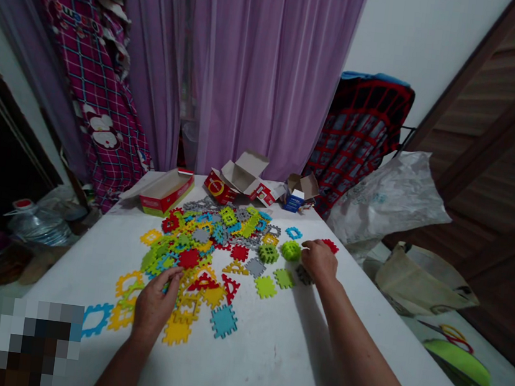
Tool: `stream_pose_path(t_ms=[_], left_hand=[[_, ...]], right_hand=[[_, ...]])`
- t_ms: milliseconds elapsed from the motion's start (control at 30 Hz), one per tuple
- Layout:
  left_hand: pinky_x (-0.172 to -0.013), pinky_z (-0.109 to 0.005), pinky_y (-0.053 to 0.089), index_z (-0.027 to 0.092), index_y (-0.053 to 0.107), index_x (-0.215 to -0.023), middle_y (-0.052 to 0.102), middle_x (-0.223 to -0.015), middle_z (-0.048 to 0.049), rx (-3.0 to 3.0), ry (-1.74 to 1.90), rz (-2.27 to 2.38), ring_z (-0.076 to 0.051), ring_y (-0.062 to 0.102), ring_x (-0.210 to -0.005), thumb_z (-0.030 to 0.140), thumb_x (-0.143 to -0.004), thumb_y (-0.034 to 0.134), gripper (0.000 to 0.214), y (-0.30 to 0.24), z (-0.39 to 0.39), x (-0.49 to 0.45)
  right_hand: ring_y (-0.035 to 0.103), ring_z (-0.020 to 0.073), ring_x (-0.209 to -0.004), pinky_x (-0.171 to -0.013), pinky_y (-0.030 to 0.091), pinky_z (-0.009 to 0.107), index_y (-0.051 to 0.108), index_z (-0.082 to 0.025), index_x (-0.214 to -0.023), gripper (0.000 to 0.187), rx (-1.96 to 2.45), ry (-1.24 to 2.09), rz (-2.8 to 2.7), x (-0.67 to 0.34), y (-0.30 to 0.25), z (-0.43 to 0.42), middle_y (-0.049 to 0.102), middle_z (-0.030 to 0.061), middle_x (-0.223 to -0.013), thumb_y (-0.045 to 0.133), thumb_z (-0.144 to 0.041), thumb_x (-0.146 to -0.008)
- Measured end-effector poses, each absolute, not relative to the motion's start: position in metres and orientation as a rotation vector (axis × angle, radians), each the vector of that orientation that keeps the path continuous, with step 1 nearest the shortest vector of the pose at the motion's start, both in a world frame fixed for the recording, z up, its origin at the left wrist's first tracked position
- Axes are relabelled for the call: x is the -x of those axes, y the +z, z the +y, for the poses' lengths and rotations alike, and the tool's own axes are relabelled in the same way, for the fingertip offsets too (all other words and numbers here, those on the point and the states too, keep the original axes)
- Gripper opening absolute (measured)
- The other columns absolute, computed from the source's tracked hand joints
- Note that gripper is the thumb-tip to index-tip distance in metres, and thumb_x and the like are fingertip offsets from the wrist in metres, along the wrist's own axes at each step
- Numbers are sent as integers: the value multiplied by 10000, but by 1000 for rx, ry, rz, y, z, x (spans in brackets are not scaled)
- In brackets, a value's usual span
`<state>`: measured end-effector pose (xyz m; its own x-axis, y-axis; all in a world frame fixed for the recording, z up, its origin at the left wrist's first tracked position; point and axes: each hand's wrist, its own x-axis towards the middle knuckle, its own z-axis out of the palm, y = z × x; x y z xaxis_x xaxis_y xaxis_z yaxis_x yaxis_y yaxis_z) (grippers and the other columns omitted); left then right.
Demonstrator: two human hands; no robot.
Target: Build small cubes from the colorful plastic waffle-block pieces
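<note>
A heap of flat, toothed plastic tiles (207, 237) in yellow, green, red, blue and grey is spread over a white table (265, 357). My left hand (155, 306) lies knuckles up at the near edge of the heap, its fingertips curled down on yellow tiles (185, 319). My right hand (319, 262) rests at the heap's right side with its fingers curled, right beside a green assembled cube (291, 250). A second green cube (268, 253) stands just left of it. A red tile (330, 246) and a grey tile (303, 276) lie against that hand.
At the table's far edge stand an open red tray box (163, 193), torn red-and-white cartons (235, 181) and a small blue carton (299, 193). Purple curtains hang behind. A white plastic bag (391, 197) sits to the right. A water bottle (38, 222) sits low at left.
</note>
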<state>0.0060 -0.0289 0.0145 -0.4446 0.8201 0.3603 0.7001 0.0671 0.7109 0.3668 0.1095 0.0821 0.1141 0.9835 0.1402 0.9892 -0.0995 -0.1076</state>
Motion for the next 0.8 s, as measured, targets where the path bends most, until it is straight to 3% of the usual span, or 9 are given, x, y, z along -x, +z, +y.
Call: stream_pose_path(t_ms=[200,467,633,800], left_hand=[[-769,-265,561,290,732,-946,783,-930,11,-1584,1344,2184,-184,725,-882,403,-844,494,282,11,-27,-5],[-807,-283,574,280,732,-957,782,-933,-3,-1625,1409,2122,-184,730,-875,419,-861,478,305,6,-27,-5],[-811,-301,579,274,735,-960,781,-957,-13,-1626,1414,2154,-194,730,-889,420,-864,482,308,3,-27,-6],[-818,-305,580,268,738,-958,781,-956,-21,-1648,1403,2144,-194,730,-885,412,-872,471,315,3,-27,-7]], right_hand=[[610,225,-1074,-809,457,290,736,-241,-1112,367,2015,-44,-2128,-305,96,128,680,84,-1164,421,-287,-929],[606,293,-1062,-840,457,355,755,-129,-1033,413,2076,-97,-2209,-238,86,153,690,184,-1105,458,-395,-925],[592,308,-1094,-861,447,371,731,-94,-1065,409,2073,-123,-2197,-226,90,162,671,219,-1118,456,-364,-929],[582,249,-1112,-898,424,324,701,-183,-1122,385,1889,-78,-2328,-206,93,173,673,137,-1170,477,-432,-933]])
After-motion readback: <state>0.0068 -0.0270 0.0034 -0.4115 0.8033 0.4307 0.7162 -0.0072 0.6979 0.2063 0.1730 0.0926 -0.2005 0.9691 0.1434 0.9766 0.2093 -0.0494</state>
